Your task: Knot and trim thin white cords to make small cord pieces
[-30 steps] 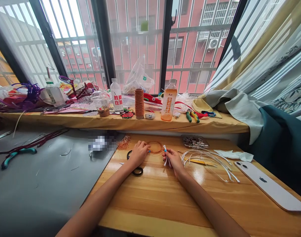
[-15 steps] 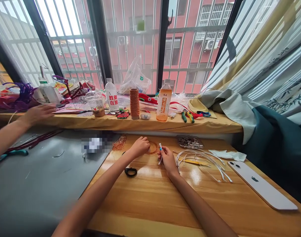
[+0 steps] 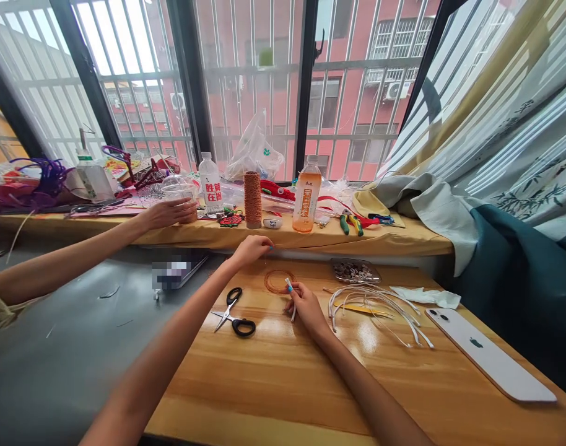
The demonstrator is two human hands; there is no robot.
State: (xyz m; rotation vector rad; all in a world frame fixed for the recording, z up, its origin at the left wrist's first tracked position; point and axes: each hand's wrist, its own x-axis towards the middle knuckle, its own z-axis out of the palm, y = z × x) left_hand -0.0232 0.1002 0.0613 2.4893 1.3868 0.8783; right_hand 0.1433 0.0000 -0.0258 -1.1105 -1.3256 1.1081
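My left hand (image 3: 251,251) is raised near the ledge's front edge, fingertips pinched together; what they hold, if anything, is too thin to make out. My right hand (image 3: 306,306) grips a short white cord (image 3: 288,285), whose ends stick out above and below the fingers. Between my hands a coil of thin orange wire (image 3: 278,282) lies on the wooden table. Open black-handled scissors (image 3: 230,314) rest below my left hand. To the right of my right hand spreads a bundle of white cords (image 3: 385,294), with a yellow tool partly under it.
From the left, another person's hand (image 3: 166,214) reaches to a plastic cup (image 3: 187,201) on the ledge. An orange thread spool (image 3: 252,201), a drink bottle (image 3: 307,195) and pliers (image 3: 352,224) stand or lie there. A box of beads (image 3: 356,271) and a phone (image 3: 490,353) are at right.
My left hand has moved up and left, away from the wire coil, uncovering the scissors. My right hand has shifted slightly left with the white cord. The other person's hand has moved right to the cup.
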